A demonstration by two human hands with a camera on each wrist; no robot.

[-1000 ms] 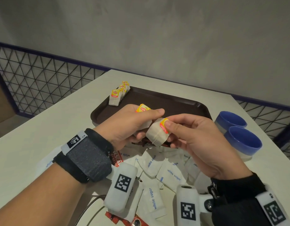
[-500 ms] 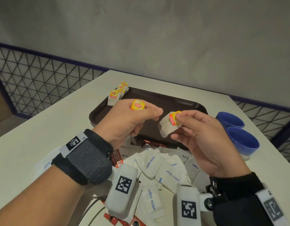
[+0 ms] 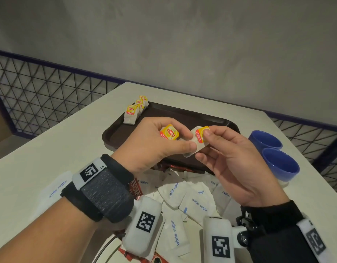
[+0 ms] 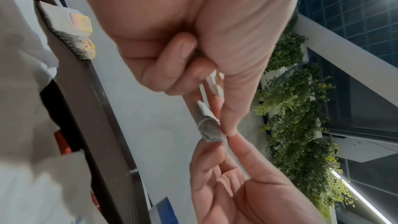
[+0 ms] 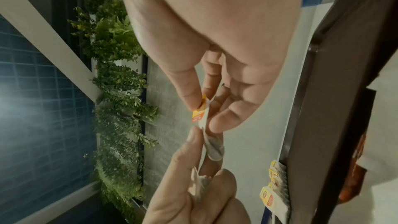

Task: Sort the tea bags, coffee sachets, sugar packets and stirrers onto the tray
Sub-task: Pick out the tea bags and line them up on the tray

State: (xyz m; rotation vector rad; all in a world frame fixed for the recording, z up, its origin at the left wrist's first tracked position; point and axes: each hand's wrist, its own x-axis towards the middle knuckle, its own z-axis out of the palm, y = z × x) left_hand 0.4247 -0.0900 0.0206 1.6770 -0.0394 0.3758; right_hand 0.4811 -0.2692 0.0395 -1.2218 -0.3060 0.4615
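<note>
Nearest, white sugar packets (image 3: 199, 204) lie in a loose heap on the bench (image 3: 50, 149), below both wrists; about eight show printed "white sugar", more are partly hidden so an exact count cannot be told. One more sugar packet (image 3: 55, 188) lies apart at the left of the left wrist. Red coffee sachets (image 3: 135, 190) poke out from under the heap, at least two visible, mostly covered. Above the heap, the left hand (image 3: 154, 141) pinches a tea bag (image 3: 169, 132) between thumb and curled fingers, its yellow-red Lipton tag facing up. Just beside it the right hand (image 3: 230, 160) pinches a second tea bag (image 3: 199, 141) at its tag between thumb and forefinger, the white paper pouch hanging down toward the left thumb; the two bags are close, touching or nearly so, cannot tell which. In the left wrist view the hanging pouch (image 4: 207, 125) is grey-white and creased. Both held bags hover over the near edge of the dark brown tray (image 3: 211, 120). Two blue cups (image 3: 277, 164) stand on the bench at the right of the tray, touching each other. Farthest, a row of tea bags (image 3: 134, 111) stands upright at the tray's far left corner, about four or five, white pouches with yellow tags, leaning on each other.
</note>
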